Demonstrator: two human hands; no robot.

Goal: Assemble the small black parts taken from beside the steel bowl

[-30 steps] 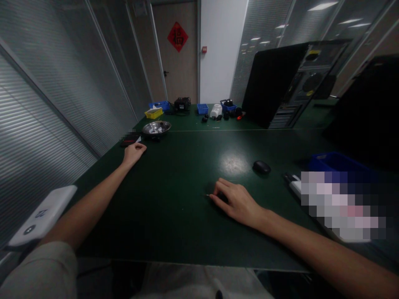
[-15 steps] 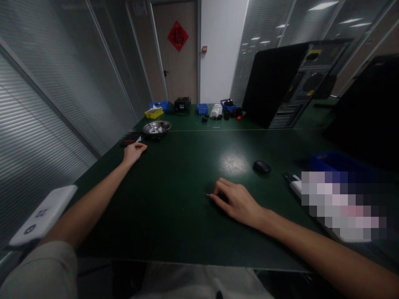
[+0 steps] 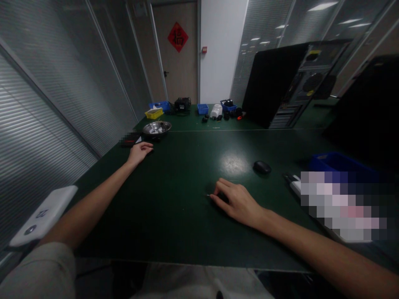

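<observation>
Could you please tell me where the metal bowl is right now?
In the head view, the metal bowl stands on the left side of the green table, just beyond the left hand and nearer than the yellow tray.

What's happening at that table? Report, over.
Left hand just short of metal bowl, small dark thing beside it, grip unclear. Right hand pinching thin, tiny item. Black mouse farther out, rightward.

Dim room, ceiling lights (image 3: pixel 323 6) upper right, round glare (image 3: pixel 232 163) on table (image 3: pixel 181 174), stretched edges, pixelated patch (image 3: pixel 339 205) lower right
</observation>
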